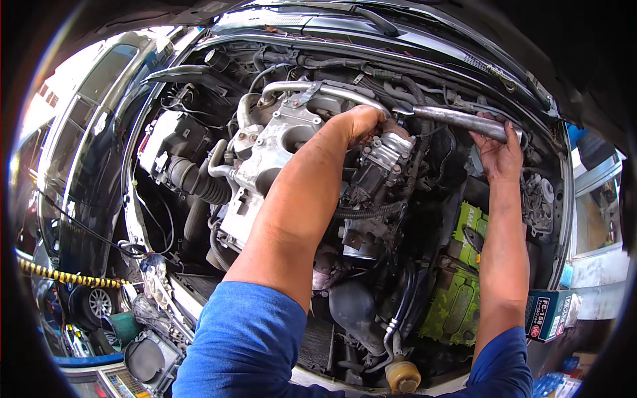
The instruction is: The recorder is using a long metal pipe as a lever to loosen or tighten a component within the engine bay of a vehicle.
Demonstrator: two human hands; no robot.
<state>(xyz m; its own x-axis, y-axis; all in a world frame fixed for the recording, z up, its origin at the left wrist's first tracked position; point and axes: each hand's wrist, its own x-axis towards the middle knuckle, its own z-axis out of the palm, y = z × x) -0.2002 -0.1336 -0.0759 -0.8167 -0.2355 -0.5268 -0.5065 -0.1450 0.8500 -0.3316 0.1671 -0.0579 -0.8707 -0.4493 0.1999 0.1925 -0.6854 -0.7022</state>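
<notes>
A long grey metal pipe (458, 119) lies across the back right of an open engine bay. My right hand (499, 151) grips its right end from below, thumb in front and fingers behind. A thin shiny tool end (402, 111) sticks out of the pipe's left end. My left hand (368, 123) reaches over the engine, its fingers curled down next to that tool end; what they hold is hidden. Just below the left hand is a silver ribbed metal fitting (390, 151). The grey metal intake manifold (285, 129) lies left of my left forearm.
A green battery (454, 305) sits beneath my right forearm, with a yellow-capped reservoir (403, 377) at the front. Hoses and wires surround the engine. A cardboard parts box (547, 315) stands at the right. Another dark vehicle (83, 152) is close on the left.
</notes>
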